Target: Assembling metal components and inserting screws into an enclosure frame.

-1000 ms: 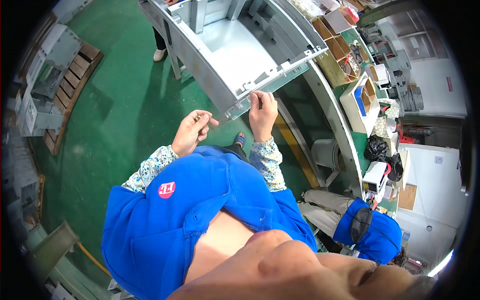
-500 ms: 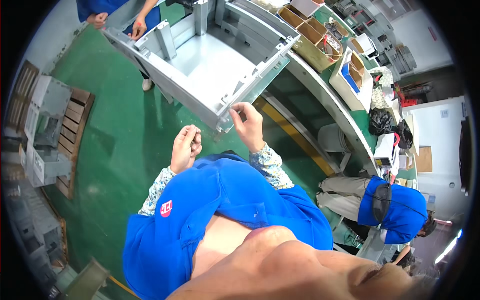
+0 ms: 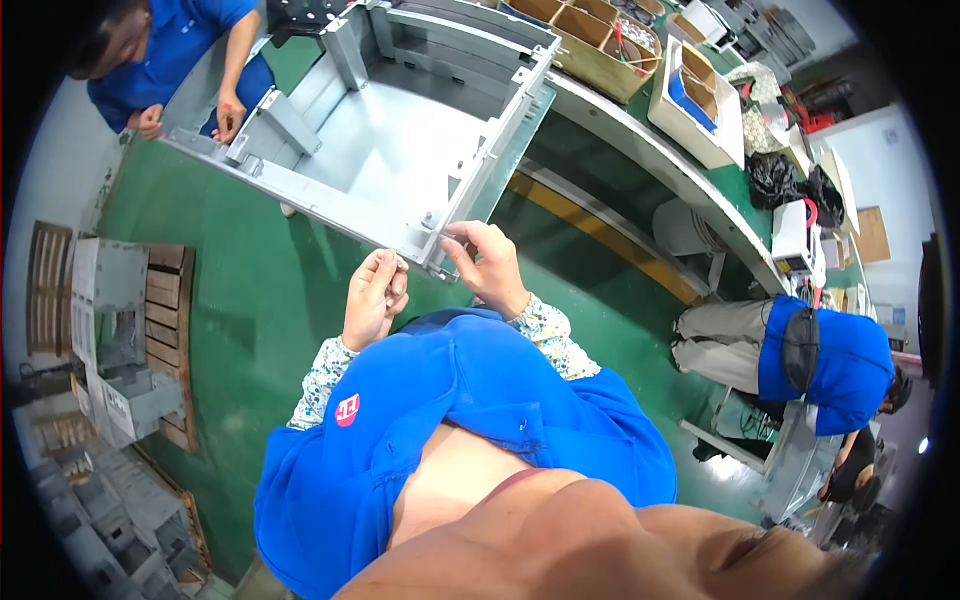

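Note:
A grey sheet-metal cabinet frame point(image 3: 420, 135), open on top with upright posts inside, stands in front of me. Close to its near edge is my left hand point(image 3: 375, 298), thumb and fingers pinched together; anything between them is too small to name. My right hand point(image 3: 490, 268) is at the near right corner, with thumb and forefinger curled together against the metal edge. Whether a small part sits in that pinch is hidden. Across the frame, a co-worker's hand point(image 3: 230, 116) rests by its left edge, and their other hand point(image 3: 149, 122) is closed near the far left corner.
Along the right runs a curved workbench point(image 3: 640, 150) with a divided parts bin point(image 3: 590, 45) and a white box point(image 3: 690, 120). Another person in blue point(image 3: 830, 365) bends over at the right. Wooden pallets point(image 3: 170, 340) with metal housings point(image 3: 105, 320) lie left on the green floor.
The cabinet frame appears lower and further left in view. My left fingertips now come right up to its near edge. My right hand stays at the corner. The co-worker's head has come into view.

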The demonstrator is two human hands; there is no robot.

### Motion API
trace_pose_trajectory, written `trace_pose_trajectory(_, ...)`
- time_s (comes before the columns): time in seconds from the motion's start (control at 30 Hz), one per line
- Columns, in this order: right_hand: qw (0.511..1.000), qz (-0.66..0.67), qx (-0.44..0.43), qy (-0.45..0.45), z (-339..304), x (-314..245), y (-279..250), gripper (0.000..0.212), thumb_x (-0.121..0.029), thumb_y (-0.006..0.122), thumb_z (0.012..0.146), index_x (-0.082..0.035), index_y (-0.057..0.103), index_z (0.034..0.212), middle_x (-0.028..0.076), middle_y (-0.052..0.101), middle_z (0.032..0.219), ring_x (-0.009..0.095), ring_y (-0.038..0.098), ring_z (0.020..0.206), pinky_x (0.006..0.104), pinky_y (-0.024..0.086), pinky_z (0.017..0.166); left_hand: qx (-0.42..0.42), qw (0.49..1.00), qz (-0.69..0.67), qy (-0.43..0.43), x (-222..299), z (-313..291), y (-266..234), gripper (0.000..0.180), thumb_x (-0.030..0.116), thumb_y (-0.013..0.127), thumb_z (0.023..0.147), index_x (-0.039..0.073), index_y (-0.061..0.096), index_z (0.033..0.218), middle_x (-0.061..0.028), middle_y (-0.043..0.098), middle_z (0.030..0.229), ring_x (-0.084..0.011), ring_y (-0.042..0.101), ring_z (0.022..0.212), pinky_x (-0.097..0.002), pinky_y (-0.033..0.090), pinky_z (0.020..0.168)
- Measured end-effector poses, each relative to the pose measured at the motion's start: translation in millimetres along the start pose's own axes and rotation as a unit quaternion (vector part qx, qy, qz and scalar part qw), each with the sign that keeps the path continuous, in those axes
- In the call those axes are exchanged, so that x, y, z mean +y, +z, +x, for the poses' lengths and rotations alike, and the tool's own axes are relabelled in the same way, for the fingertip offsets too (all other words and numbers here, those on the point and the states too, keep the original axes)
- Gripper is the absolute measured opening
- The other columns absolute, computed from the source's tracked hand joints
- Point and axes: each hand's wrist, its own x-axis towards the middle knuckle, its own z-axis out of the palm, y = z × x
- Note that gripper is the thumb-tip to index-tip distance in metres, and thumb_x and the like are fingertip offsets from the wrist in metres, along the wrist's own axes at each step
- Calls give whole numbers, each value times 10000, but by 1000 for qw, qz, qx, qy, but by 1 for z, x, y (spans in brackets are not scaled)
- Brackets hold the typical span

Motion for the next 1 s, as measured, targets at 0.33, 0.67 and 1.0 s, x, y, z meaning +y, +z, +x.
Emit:
trace_pose_trajectory(0.33, 992, -127, 14, 13, -6, 0, 14, 57, -117, 610, 770, -75, 602, 806, 73, 591, 704, 262, 530, 625, 339, 422, 577, -92, 994, 28, -47, 36, 18, -33, 227, 255, 469, 923, 63, 521, 814, 40, 400, 559, -16, 274, 429, -170, 206, 378)
trace_pose_trajectory(0.67, 963, -235, 131, 4, -25, -109, 116, 138, -98, 689, 687, -79, 619, 804, 23, 559, 661, 185, 495, 545, 289, 373, 553, -319, 920, 222, -54, 86, 41, -91, 243, 248, 502, 911, 35, 552, 804, 63, 423, 578, -4, 319, 492, -171, 243, 439)
trace_pose_trajectory(1.0, 890, -337, 293, 93, -48, -116, 174, 71, -67, 635, 709, -92, 577, 739, 15, 530, 626, 189, 496, 515, 307, 368, 545, -394, 853, 233, -250, 99, 48, -116, 384, 336, 368, 951, 12, 569, 909, 40, 419, 579, -33, 334, 484, -181, 254, 421)
